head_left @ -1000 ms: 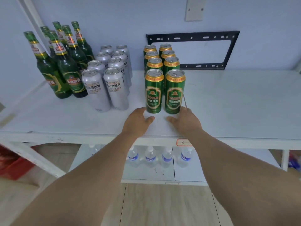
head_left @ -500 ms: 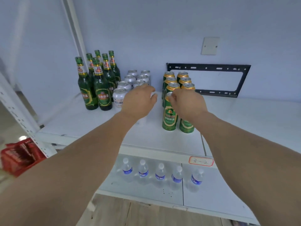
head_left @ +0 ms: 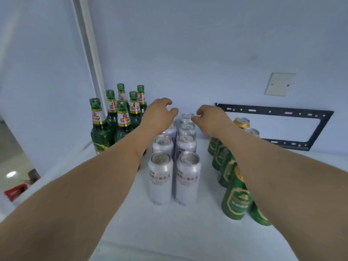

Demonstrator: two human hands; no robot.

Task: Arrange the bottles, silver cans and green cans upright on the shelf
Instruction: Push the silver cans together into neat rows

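Several green glass bottles (head_left: 101,129) stand upright at the back left of the white shelf (head_left: 169,232). Two rows of silver cans (head_left: 187,176) stand upright in the middle, and two rows of green cans (head_left: 235,200) stand upright to their right, partly hidden by my right forearm. My left hand (head_left: 160,114) hovers above the back of the left silver row, fingers curled and apart, holding nothing. My right hand (head_left: 211,119) hovers beside the rearmost silver can (head_left: 186,117), fingers loosely curled, also holding nothing.
A black metal bracket (head_left: 278,127) leans against the back wall at the right, below a white wall plate (head_left: 279,84). A white upright post (head_left: 88,49) rises at the left. Red packaging (head_left: 15,191) lies on the floor at the far left.
Both hands have left the shelf's front edge by the green cans, risen, and reached left and back over the silver cans. The camera has come closer and tilted up.
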